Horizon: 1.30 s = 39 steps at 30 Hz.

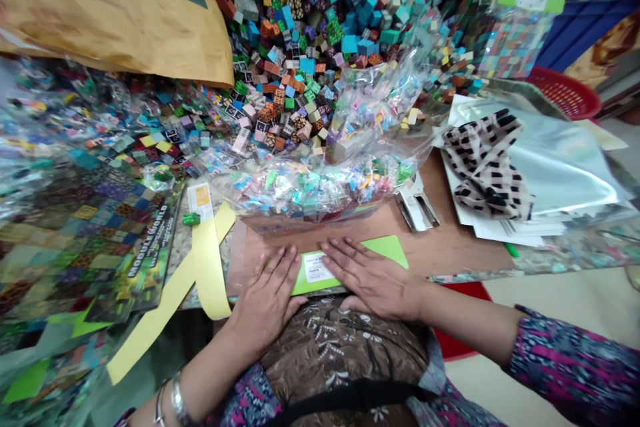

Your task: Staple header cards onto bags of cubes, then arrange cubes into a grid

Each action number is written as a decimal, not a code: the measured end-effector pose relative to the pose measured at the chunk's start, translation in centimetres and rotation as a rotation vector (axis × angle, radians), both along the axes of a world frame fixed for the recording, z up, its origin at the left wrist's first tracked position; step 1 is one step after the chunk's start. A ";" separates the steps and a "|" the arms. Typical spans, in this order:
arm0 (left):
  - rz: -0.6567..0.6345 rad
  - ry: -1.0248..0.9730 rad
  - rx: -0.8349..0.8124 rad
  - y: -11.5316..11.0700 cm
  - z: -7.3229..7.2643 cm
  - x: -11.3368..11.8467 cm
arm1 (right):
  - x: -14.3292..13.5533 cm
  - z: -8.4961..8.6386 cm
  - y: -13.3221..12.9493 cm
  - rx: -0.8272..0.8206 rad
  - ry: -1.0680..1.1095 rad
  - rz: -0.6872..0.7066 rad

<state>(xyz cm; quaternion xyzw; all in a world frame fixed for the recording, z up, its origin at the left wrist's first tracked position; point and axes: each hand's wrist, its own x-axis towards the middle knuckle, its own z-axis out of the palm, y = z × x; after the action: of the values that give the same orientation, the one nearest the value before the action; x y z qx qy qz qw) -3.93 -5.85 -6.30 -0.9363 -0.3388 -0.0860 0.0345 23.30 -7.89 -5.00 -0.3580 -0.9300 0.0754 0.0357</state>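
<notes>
A green card (pixel 387 249) with a white printed label (pixel 316 267) lies flat at the table's front edge. My left hand (pixel 267 293) rests on its left end, fingers stretched out and holding nothing. Flat across the middle of the card, just right of the label, is my right hand (pixel 370 280), its fingers also extended. Both thumbs point inward near the table edge. Behind the card stands a clear plastic bag of small colourful pieces (pixel 320 183).
A large heap of coloured cubes (pixel 300 80) fills the back. Yellow paper strips (pixel 210 267) hang over the edge at left, beside printed packaging (pixel 145 253). A metal stapler-like object (pixel 419 208), patterned cloth (pixel 490 167) and clear sheets (pixel 560 160) lie at right.
</notes>
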 end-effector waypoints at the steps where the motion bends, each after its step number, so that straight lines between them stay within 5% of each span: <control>1: -0.009 0.005 0.011 -0.1 -0.1 0.1 | -0.7 0.3 0.3 -0.042 -0.010 0.028; 7: 0.076 0.003 0.027 -0.5 -0.9 0.7 | -5.3 0.7 1.8 -0.151 0.069 0.067; 12: 0.087 0.038 0.056 -0.5 -0.9 0.5 | -6.1 0.7 2.0 -0.192 0.100 0.023; 28: 0.013 0.144 0.123 -0.1 1.1 -2.1 | 3.0 -0.2 -1.5 0.035 0.000 -0.140; 39: 0.029 0.030 0.081 -0.1 0.6 -3.4 | 5.2 -1.8 -2.5 0.239 0.036 -0.283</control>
<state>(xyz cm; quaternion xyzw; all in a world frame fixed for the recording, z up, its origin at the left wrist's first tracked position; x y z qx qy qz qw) -7.37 -5.93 -5.67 -0.9303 -0.3480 -0.0851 0.0785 28.49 -10.37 -6.77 -0.4773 -0.8718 -0.0348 0.1049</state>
